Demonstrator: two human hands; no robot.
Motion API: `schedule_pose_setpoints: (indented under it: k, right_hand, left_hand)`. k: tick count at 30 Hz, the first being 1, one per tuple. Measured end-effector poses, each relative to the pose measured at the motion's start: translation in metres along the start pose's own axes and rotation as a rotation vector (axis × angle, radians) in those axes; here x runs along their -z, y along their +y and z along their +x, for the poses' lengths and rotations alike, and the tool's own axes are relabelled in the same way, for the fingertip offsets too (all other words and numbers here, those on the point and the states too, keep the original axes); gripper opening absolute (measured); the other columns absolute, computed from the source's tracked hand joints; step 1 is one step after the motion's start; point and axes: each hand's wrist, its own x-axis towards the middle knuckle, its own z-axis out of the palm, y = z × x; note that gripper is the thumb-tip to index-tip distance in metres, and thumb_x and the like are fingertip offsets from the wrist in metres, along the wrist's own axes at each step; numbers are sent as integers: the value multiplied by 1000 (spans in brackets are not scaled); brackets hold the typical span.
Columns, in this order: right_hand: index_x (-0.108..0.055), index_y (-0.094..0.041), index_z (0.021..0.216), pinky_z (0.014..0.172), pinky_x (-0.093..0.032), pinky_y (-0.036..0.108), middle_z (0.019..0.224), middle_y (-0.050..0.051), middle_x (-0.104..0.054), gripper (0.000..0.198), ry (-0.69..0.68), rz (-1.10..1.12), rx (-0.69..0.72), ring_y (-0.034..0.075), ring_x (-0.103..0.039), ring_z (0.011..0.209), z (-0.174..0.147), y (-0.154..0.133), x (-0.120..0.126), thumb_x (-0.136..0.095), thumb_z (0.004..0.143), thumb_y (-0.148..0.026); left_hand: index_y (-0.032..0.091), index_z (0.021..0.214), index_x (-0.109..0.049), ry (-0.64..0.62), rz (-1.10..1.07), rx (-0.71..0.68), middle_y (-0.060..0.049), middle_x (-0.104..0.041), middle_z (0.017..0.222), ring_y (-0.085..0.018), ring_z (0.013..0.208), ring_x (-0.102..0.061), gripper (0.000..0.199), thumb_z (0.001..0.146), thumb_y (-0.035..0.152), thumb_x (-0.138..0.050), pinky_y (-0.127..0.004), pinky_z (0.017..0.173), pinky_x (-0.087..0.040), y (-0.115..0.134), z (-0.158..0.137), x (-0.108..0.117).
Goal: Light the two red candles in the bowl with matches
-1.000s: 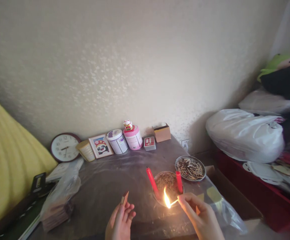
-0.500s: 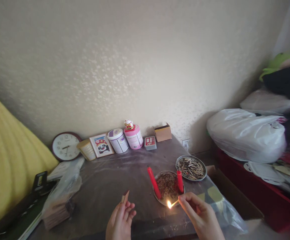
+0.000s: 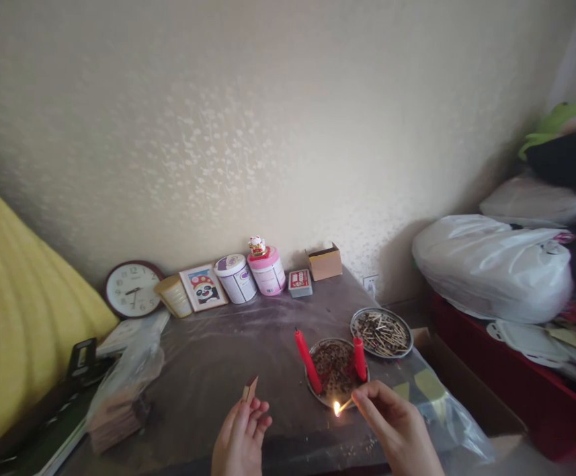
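Between thumb and fingers, my right hand (image 3: pixel 397 423) pinches a burning match (image 3: pixel 346 404), its flame at the left end near the front rim of a round tray (image 3: pixel 334 360). Two red candles stand on that tray: the left candle (image 3: pixel 308 362) is taller and leans left, the right candle (image 3: pixel 360 359) is shorter; neither shows a flame. Lower and to the left, my left hand (image 3: pixel 242 433) grips a small matchbox (image 3: pixel 250 389), its upper end sticking out above the thumb. Behind the candles on the right, a metal dish (image 3: pixel 381 333) holds many matchsticks.
Along the wall stand a clock (image 3: pixel 133 289), a panda picture (image 3: pixel 203 289), two tins, a card box (image 3: pixel 300 283) and an open carton (image 3: pixel 324 262). A plastic bag of brown pieces (image 3: pixel 119 410) lies left. White bags (image 3: pixel 496 268) sit right, past the table (image 3: pixel 208 370).
The view has shifted very slightly. The match still burns in my right hand in nearly the same place, and my left hand keeps its hold on the matchbox.
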Motion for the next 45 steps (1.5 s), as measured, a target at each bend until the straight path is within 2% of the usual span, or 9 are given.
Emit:
schedule_pose_setpoints:
  k: [13,17,20,23,27,34,40,41,45]
  right_hand:
    - [-55,-19,64,53,-39,23,60,-1,-50,41,20,30,-45,15,-45,57,0,-6,-12,-60,77,-58]
    - [-54,-20,62,51,-38,23,58,-2,-49,42,45,40,-47,15,-44,55,0,-8,-17,-60,76,-60]
    - [-53,-20,62,49,-37,23,56,-3,-46,43,45,52,-57,14,-41,53,1,-9,-21,-60,76,-60]
    - [-53,-20,61,49,-36,23,56,-3,-45,44,53,73,-60,14,-40,54,1,-9,-24,-61,74,-61]
    - [-55,-19,61,50,-37,22,56,-3,-46,44,50,95,-62,13,-41,54,2,-8,-26,-63,73,-60]
    - [-60,-20,63,52,-39,23,57,-1,-54,38,66,134,-42,15,-47,55,5,-1,-27,-64,75,-55]
    - [-62,-19,61,56,-42,24,59,1,-61,38,112,204,-57,18,-52,58,11,-5,-26,-68,71,-56]
    - [-62,-19,62,56,-42,24,59,1,-60,38,119,206,-58,17,-52,58,12,-6,-26,-68,71,-56]
    - [-64,-17,63,53,-40,23,59,0,-57,39,152,216,-57,15,-48,56,15,-14,-26,-70,70,-55]
  left_hand:
    - [14,74,-74,22,11,-21,-9,-69,71,-19,66,-68,5,69,16,-74,-28,57,-57,4,-14,-17]
    - [14,69,-74,61,-6,-40,-8,-69,67,-20,62,-68,17,56,20,-83,-28,54,-56,6,-16,-19]
    - [17,67,-74,18,-41,-51,-7,-71,68,-20,63,-68,28,46,27,-90,-28,55,-57,8,-16,-17]
    - [19,67,-75,5,-52,-41,-7,-71,68,-20,64,-69,32,42,29,-92,-28,56,-57,9,-13,-12]
    - [17,69,-75,2,-75,-9,-8,-71,69,-21,65,-69,31,44,26,-91,-29,57,-57,6,-5,-8]
    - [13,70,-74,12,-103,64,-10,-71,69,-23,64,-70,16,57,15,-83,-31,55,-58,3,9,-1]
    - [17,62,-72,1,-144,85,-7,-72,63,-23,59,-70,32,38,21,-92,-30,52,-58,9,3,-8]
    - [18,62,-72,-2,-143,64,-7,-72,63,-23,58,-70,31,38,22,-92,-29,51,-58,10,0,-10]
    - [18,68,-72,-11,-120,-55,-6,-72,65,-19,60,-71,18,58,23,-85,-24,53,-57,7,-12,-21]
